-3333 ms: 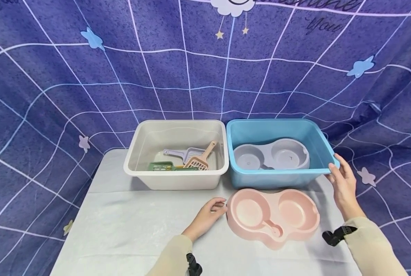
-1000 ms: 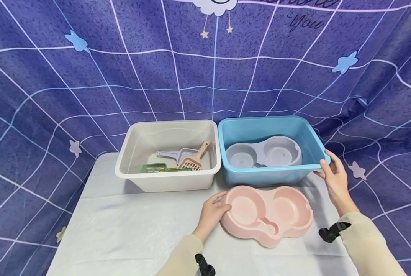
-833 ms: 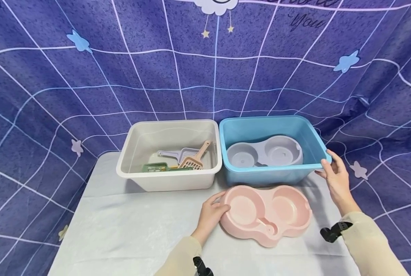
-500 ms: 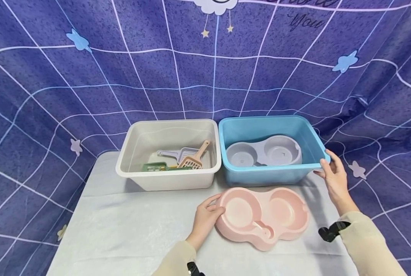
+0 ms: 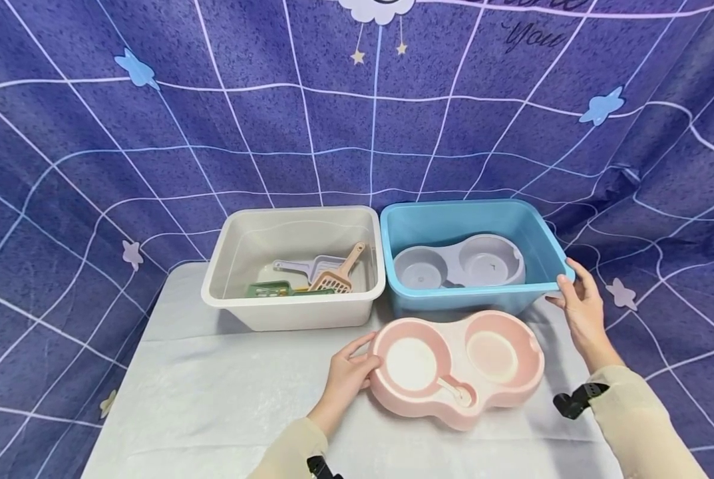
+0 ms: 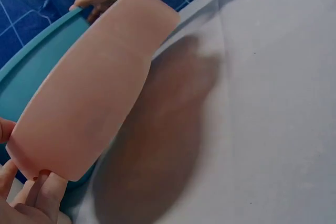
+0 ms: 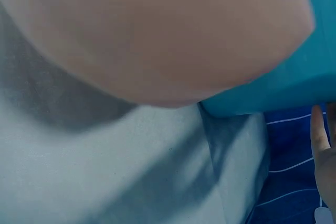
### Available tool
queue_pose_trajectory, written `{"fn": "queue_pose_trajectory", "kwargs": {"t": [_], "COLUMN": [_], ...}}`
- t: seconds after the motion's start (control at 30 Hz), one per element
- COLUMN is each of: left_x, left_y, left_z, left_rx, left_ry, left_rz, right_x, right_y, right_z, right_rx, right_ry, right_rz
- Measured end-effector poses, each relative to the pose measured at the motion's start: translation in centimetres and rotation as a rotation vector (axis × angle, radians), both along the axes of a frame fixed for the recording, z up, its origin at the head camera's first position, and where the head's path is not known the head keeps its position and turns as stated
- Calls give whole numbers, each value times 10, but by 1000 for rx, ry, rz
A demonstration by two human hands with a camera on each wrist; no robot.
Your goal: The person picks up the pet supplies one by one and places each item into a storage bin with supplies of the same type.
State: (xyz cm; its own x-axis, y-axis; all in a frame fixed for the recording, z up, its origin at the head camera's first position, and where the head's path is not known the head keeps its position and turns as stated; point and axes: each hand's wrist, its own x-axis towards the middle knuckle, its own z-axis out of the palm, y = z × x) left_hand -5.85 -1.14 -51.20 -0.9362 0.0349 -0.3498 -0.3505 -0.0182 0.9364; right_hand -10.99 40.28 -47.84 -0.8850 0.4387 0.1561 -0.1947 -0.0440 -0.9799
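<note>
My left hand [image 5: 341, 382] grips the left end of a pink double pet bowl [image 5: 457, 346], thumb on the rim and fingers beneath. In the left wrist view the bowl [image 6: 94, 82] hangs raised above the table, its shadow spread below. Its far edge overlaps the front of a blue bin [image 5: 452, 303]. The bin's front right corner is held by my right hand [image 5: 585, 322], thumb outside the rim. Inside that bin lies a grey-lavender double pet bowl [image 5: 454, 263]. In the right wrist view the pink bowl [image 7: 157, 40] fills the top, with my right hand [image 7: 326, 166] at the edge.
Left of the blue bin, close beside it, stands an off-white bin [image 5: 297, 313] with several litter scoops: lavender [image 5: 316, 268], tan [image 5: 335, 279] and green [image 5: 269, 289] among them. A white cloth covers the table [image 5: 213, 399]. A blue patterned curtain [image 5: 309, 146] hangs behind.
My left hand, first beside the pink bowl, has taken hold of its left end and lifted it off the table, shifting it slightly left. My right hand stays on the blue bin's corner.
</note>
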Motion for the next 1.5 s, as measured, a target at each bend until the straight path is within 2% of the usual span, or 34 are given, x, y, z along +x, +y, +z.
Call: {"fn": "queue_pose_trajectory", "kwargs": {"t": [0.2, 0.43, 0.6, 0.83, 1.1, 1.3, 1.5], "left_x": [1, 6, 6, 4, 0, -3, -4], "left_y": [-5, -12, -17, -23, -32, -37, -35], "left_z": [7, 20, 28, 40, 60, 75, 82], "left_rx": [16, 52, 34, 48, 16, 49, 50], "left_ry": [-12, 40, 49, 83, 92, 99, 102], "left_rz": [1, -36, -46, -109, -83, -69, -76], "right_x": [-1, -1, -2, -3, -2, -3, -3], "right_y": [0, 1, 2, 4, 5, 7, 7], "right_z": [-1, 0, 0, 0, -2, -2, -3], "right_rx": [21, -2, -7, 1, -1, 11, 25], "right_ry": [-16, 16, 26, 45, 51, 41, 17], "right_rz": [5, 5, 14, 23, 27, 20, 24]}}
